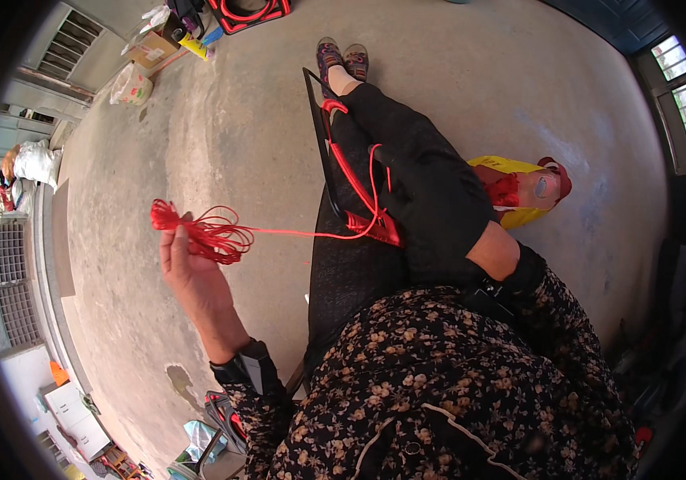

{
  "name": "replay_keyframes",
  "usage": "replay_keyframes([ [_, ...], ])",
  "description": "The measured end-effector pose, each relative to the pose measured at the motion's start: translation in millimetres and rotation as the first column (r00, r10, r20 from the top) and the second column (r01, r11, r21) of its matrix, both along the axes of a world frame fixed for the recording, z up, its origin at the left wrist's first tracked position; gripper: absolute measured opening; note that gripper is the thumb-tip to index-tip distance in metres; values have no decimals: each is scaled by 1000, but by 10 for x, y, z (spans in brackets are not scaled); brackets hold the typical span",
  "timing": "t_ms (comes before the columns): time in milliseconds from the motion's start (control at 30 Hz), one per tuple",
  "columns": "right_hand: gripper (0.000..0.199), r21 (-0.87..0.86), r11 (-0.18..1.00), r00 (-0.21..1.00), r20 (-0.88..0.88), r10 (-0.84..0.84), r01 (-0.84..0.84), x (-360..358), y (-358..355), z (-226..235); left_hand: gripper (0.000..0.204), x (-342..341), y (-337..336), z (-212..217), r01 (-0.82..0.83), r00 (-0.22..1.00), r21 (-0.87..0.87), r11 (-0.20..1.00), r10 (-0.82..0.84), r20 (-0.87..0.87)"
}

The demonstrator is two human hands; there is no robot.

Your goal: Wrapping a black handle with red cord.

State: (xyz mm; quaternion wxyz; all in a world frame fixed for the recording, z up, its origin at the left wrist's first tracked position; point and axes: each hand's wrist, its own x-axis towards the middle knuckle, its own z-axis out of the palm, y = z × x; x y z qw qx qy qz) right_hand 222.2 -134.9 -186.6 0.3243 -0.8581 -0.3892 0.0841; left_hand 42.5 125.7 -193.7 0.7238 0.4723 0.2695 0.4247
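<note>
In the head view, a loose hank of red cord (219, 236) is held at nine o'clock by the left hand (197, 276), its fingers and thumb pinched about the near end so that the loops spill toward three o'clock. From it a single strand (303, 234) is led almost straight to the black frame (330, 188), which is rested over the legs at twelve o'clock and is partly covered in red. There the strand is curved upward into an open loop. The right wrist (493, 252) is seen at three o'clock, but the hand beyond cannot be made out against the black cloth, so the state of its fingers cannot be told.

The step seems to be the working of cord onto the frame. The hank is best pinched firmly, its loops kept from crossing, slack taken up evenly, and the frame steadied against the legs.
</note>
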Motion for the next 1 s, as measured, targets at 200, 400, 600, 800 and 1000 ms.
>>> replay_keyframes([
  [200,50,16,999,999,-23,-29,29,3,1,-54,18,-111,70,-4,-4,1000,-9,1000,4,-11],
  [400,51,-22,1000,980,-198,-20,16,17,4,-46,19,-119,67,-110,-17,999,-26,1000,15,-50],
  [600,48,-56,995,996,37,-75,77,-31,79,201,22,-129,125,-56,-30,999,15,999,31,-26],
  [800,47,68,990,990,-70,-121,126,74,-62,15,25,-137,180,-11,-36,999,7,999,36,-30],
  [1000,43,51,994,972,-219,-84,98,72,6,-29,24,-224,192,-24,29,1000,6,1000,-29,-5],
])
